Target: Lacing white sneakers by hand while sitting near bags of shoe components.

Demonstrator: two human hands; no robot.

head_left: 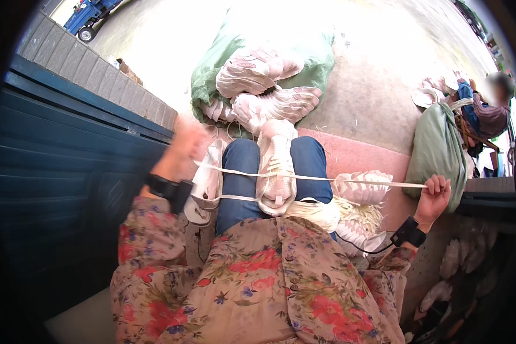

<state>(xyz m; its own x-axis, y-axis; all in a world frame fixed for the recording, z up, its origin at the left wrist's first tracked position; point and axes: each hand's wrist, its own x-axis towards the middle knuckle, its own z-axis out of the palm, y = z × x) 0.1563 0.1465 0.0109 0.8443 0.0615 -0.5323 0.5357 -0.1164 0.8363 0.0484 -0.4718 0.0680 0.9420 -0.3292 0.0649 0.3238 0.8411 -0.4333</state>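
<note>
A white sneaker (pixel 278 166) sits between my knees, its toe pointing away from me. Across it runs a flat white lace (pixel 361 181), stretched from near my left hand to my right hand. My right hand (pixel 437 191) is closed, pinching the lace's right end. My left hand (pixel 186 142) is raised beside the left knee, smeared by motion, so its fingers cannot be made out. Just below it, another white shoe (pixel 208 178) stands against my left thigh. A bundle of cream laces (pixel 321 214) lies over my right thigh, its loose ends fanning out to the right.
Ahead, a green sack (pixel 206 80) spills several white shoes (pixel 249 71). More shoes (pixel 363 187) lie right of my knee. A full green sack (pixel 436 146) stands farther right, near a seated person (pixel 495 112). A dark blue panelled surface (pixel 74 166) borders my left.
</note>
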